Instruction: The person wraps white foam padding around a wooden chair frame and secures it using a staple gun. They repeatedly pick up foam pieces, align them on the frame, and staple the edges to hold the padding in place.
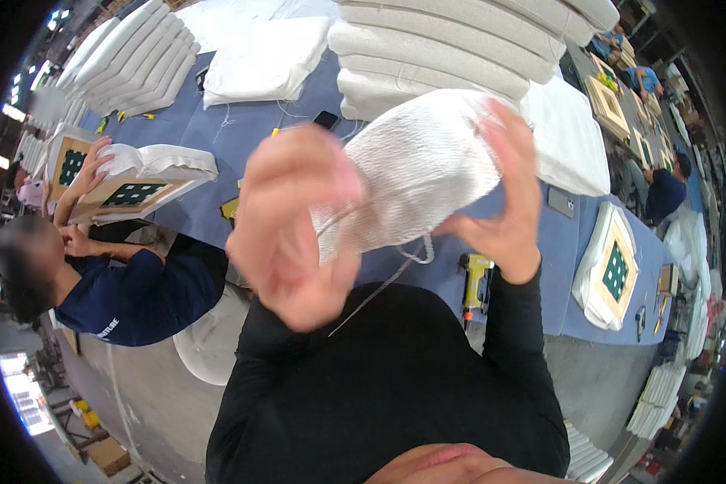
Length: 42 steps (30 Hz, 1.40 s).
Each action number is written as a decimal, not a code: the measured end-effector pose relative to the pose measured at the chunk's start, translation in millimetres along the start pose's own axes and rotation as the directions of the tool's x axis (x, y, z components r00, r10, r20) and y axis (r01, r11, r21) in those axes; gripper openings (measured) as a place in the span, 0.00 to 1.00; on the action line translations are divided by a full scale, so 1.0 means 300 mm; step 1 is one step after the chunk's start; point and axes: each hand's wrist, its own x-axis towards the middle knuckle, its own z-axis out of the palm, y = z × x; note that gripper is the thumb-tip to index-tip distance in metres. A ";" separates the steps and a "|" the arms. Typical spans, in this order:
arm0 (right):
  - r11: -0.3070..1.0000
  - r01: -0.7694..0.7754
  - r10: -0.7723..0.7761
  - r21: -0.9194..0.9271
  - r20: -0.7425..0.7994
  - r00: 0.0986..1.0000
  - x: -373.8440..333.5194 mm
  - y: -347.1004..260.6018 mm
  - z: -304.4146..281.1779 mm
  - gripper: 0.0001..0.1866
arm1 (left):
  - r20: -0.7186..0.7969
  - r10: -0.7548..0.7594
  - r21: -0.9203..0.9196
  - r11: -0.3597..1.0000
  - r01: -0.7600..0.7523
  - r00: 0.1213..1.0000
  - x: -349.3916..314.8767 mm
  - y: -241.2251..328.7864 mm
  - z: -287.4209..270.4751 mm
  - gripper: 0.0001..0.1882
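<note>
A white, textured fabric piece (427,165), rounded like a small padded cover, is held up in front of my chest. My right hand (508,198) grips its right end, with the thumb below and fingers over the top edge. My left hand (298,230), blurred by motion, is curled at the left end with its fingers bent around the edge. From the lower edge hangs a loop of white cord (427,250), and a thin thread (375,294) trails down toward my lap. The inside of the piece is hidden.
Yellow staple gun (477,282) and grey phone (561,202) lie on the blue table (528,298). Stacked white cushions (447,48) stand behind; a wood-backed seat pad (609,270) is at right. At left a co-worker (149,294) handles similar pads (137,189).
</note>
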 end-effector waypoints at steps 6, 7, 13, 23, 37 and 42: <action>0.994 -0.092 0.094 0.057 -0.031 0.995 0.001 0.111 0.080 0.54 | 0.312 0.103 -0.379 0.925 0.025 0.944 0.010 0.186 0.058 0.31; 0.994 -0.102 0.103 0.041 -0.031 0.994 0.007 0.117 0.083 0.54 | 0.262 0.109 -0.413 0.911 0.009 0.959 0.007 0.197 0.080 0.29; 0.991 -0.106 0.108 0.079 -0.018 0.994 0.023 0.090 0.119 0.54 | 0.431 0.048 -0.497 0.846 0.193 0.901 0.095 0.214 0.046 0.18; 0.986 -0.109 0.113 0.124 -0.019 0.993 0.013 0.040 0.155 0.55 | 0.261 -0.049 -0.177 0.979 0.098 0.964 0.082 0.285 0.085 0.13; 0.980 -0.152 0.157 0.128 -0.029 0.987 0.048 0.084 0.141 0.55 | 0.333 0.138 -0.230 0.971 -0.062 0.933 0.031 0.103 -0.014 0.22; 0.984 -0.094 0.101 0.154 -0.040 0.994 0.013 0.111 0.113 0.50 | 0.293 0.060 -0.077 0.996 -0.039 0.954 0.035 0.016 -0.094 0.23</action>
